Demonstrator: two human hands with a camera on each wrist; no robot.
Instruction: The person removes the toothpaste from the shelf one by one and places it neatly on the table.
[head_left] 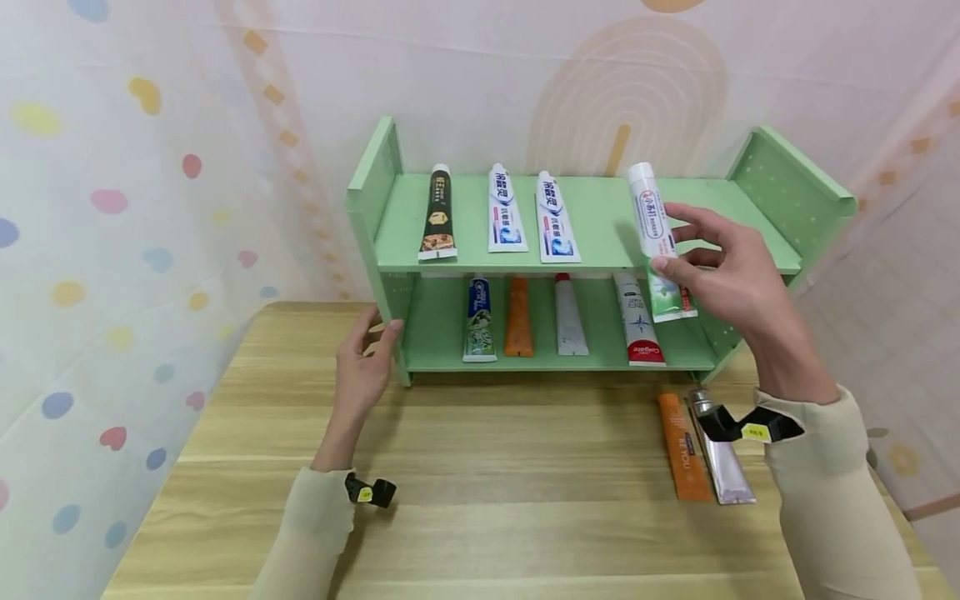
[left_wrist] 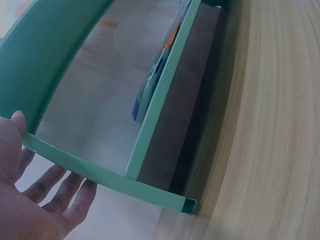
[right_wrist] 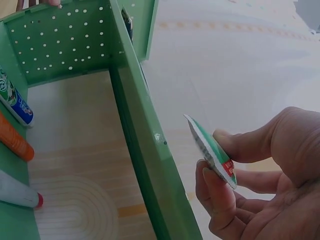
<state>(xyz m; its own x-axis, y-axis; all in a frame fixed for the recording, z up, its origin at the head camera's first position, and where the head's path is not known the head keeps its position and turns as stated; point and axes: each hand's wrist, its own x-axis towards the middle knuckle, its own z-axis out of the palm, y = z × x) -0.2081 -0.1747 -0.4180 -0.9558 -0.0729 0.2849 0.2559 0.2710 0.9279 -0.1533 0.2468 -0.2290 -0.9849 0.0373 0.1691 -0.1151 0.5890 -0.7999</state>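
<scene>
My right hand [head_left: 738, 267] pinches a white-and-green toothpaste tube [head_left: 654, 225] by its lower, crimped part, thumb on one side and fingers on the other. The tube's white cap points up and back, over the right part of the green two-tier shelf's [head_left: 600, 242] top board. In the right wrist view the crimped end of this toothpaste tube [right_wrist: 212, 150] faces the camera. My left hand [head_left: 363, 367] holds the shelf's left side panel. The left wrist view has the thumb on the inner side of that panel [left_wrist: 105, 176] and the other fingers [left_wrist: 80, 200] outside it.
On the top board lie a black tube [head_left: 439, 212] and two white-and-blue tubes [head_left: 507, 212]. The lower board [head_left: 442, 333] bears several more, including a Colgate tube [head_left: 640, 321]. An orange tube [head_left: 686, 454] and a silvery tube [head_left: 727, 467] lie on the wooden table [head_left: 510, 500], front right.
</scene>
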